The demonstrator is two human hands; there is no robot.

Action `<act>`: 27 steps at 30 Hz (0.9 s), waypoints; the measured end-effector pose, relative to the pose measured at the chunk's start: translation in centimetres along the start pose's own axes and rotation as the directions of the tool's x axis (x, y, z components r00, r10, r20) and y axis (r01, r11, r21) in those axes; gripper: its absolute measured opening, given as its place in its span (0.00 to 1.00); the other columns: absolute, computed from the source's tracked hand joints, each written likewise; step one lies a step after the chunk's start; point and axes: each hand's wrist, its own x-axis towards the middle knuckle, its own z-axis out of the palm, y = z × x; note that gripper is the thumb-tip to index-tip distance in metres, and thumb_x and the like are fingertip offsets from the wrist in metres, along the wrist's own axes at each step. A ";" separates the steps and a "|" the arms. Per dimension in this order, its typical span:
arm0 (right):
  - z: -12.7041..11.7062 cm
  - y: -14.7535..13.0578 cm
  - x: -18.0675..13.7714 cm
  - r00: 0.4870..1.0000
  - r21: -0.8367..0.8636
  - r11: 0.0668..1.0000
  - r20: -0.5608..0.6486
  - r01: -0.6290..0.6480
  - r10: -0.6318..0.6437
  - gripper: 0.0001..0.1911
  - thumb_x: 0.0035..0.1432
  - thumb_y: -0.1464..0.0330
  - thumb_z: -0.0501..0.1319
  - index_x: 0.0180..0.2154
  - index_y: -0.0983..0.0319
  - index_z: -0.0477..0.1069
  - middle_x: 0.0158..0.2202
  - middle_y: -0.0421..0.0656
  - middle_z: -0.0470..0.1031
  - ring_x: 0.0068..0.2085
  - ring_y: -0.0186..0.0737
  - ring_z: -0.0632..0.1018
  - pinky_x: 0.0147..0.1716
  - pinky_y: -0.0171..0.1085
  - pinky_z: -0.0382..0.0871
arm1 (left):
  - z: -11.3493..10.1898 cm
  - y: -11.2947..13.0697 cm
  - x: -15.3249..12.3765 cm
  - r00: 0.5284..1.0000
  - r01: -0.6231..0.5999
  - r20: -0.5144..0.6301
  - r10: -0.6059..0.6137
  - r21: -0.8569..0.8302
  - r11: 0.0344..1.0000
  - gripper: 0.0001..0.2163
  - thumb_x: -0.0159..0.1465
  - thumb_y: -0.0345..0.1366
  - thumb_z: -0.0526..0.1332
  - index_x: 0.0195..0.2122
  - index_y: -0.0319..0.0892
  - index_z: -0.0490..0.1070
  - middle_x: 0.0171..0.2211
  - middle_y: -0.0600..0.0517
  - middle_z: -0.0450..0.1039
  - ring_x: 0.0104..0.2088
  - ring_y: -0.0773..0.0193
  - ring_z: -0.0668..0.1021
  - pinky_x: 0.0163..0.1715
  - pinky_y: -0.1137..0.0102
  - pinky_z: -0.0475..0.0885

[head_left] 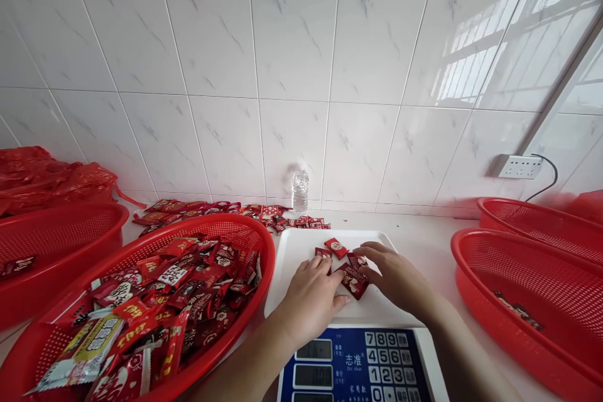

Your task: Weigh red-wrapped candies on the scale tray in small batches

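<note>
Several small dark red snack packets (353,281) lie on the white pan (292,264) of a digital scale, with a brighter red packet (336,247) just behind them. My left hand (311,295) rests over the left side of this group, thumb apart from the fingers, its fingertips covering part of one packet. From the right, my right hand (398,273) reaches over the pan, fingers curved and thumb spread, close to the packets' right edge. Neither hand is closed round a packet. Below the pan sits the blue keypad panel (354,361) of the scale.
A red basket (264,235) full of packets stands left of the scale, another (110,217) beyond it. Two red baskets (464,245) stand at the right. Along the tiled wall are loose packets (164,207), a clear bottle (300,190) and a power socket (519,166).
</note>
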 end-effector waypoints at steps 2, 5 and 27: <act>-0.3 -0.4 -0.4 0.998 0.032 0.999 0.052 0.032 -0.034 0.18 0.61 0.68 0.55 0.52 0.52 0.71 0.54 0.41 0.72 0.50 0.39 0.74 0.48 0.37 0.67 | 0.0 0.0 0.0 1.000 -0.002 0.002 0.002 -0.036 0.999 0.17 0.65 0.43 0.59 0.53 0.44 0.71 0.54 0.42 0.69 0.57 0.45 0.67 0.56 0.51 0.64; 0.0 -0.8 -0.4 0.996 0.045 0.999 0.078 0.030 -0.033 0.19 0.58 0.71 0.56 0.50 0.52 0.72 0.52 0.40 0.72 0.50 0.38 0.74 0.46 0.36 0.67 | 0.1 0.0 -0.1 1.000 -0.010 -0.012 0.009 -0.106 0.994 0.15 0.65 0.41 0.60 0.51 0.43 0.71 0.51 0.43 0.71 0.56 0.47 0.68 0.56 0.52 0.65; 0.2 3.3 -2.5 0.999 -0.184 0.983 -0.043 0.011 -0.019 0.25 0.65 0.52 0.47 0.61 0.49 0.61 0.62 0.46 0.66 0.58 0.55 0.72 0.47 0.50 0.73 | -8.8 -5.8 -7.3 0.943 0.320 0.059 -0.327 0.101 0.942 0.11 0.66 0.31 0.50 0.34 0.44 0.72 0.38 0.48 0.77 0.39 0.55 0.77 0.38 0.65 0.68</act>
